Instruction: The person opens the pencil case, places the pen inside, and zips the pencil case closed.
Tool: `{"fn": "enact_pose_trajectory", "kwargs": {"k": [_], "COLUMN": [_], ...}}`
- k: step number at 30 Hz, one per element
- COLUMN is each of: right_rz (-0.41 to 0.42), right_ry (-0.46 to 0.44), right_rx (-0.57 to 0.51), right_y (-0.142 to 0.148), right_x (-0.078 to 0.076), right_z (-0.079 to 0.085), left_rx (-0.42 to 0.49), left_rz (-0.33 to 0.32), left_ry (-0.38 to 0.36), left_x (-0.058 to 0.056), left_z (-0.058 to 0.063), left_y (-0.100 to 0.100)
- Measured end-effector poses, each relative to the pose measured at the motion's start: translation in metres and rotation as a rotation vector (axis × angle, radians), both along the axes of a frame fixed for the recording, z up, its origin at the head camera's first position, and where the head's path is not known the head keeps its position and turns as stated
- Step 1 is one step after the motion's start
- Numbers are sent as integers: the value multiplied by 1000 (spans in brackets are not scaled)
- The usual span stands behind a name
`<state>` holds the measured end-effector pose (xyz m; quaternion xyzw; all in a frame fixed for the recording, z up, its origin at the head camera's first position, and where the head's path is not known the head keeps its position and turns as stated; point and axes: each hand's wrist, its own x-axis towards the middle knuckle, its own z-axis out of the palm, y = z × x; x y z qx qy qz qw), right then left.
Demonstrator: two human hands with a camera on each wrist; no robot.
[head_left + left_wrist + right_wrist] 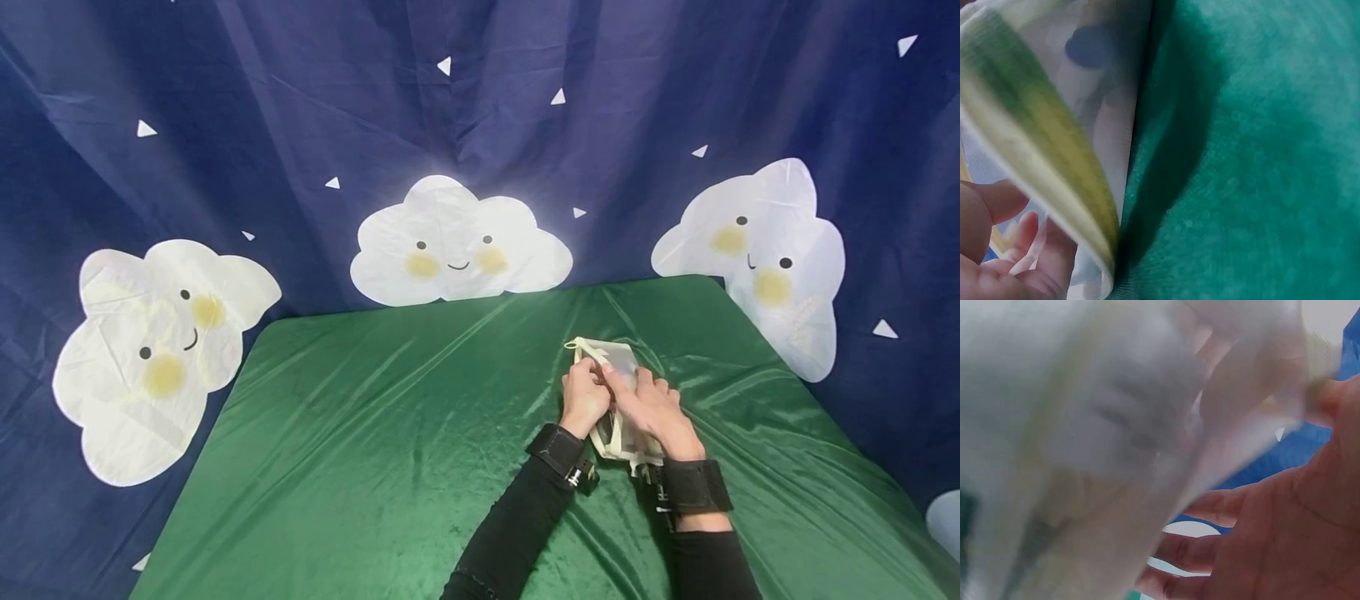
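A translucent mesh pouch (619, 356) with cream trim and a small loop at its far left corner is between both hands over the green cloth. At the pouch's left edge, the left hand (586, 397) pinches the material with bent fingers. The right hand (654, 407) grips the pouch from the right, its thumb reaching across the top toward the left fingers. A pale trim strip (1054, 137) bows outward beside the left fingers in the left wrist view. Through the mesh a dark round patch shows; what it is cannot be told. Blurred mesh covers much of the right wrist view.
Green, wrinkled cloth (360, 433) covers the table. Behind it and at the sides hangs a dark blue curtain (300, 125) printed with white clouds and small triangles. Black straps (696, 486) with small devices circle both wrists.
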<state>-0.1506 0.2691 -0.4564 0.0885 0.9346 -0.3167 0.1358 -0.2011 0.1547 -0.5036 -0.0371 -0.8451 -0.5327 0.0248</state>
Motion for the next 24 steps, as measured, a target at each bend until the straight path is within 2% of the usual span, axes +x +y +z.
{"fn": "enact_pose_trajectory", "kwargs": {"k": [8,11,16,21,23,24], "right_rz": [27,32,36,67,94,112], "right_ry": [-15,22,124,255,314,342], "right_rx": [-29,-11,43,85,93,92], "right_y": [4,7,15,20,21,22], "right_x": [0,-2,-14,-35,-44,-49], "right_z": [2,6,14,19,18,18], "left_rx": [-43,-35,31,156,185,154], "left_rz": [-15,-36,-58,-73,-71,-66], "left_ry": [-25,-47,-81,-157,-183,-179], "left_x": [1,0,-3,-5,-6,-6], "left_z": [1,1,3,3,4,4], "left_y": [-6,-8,-13,-17,-19,-21]}}
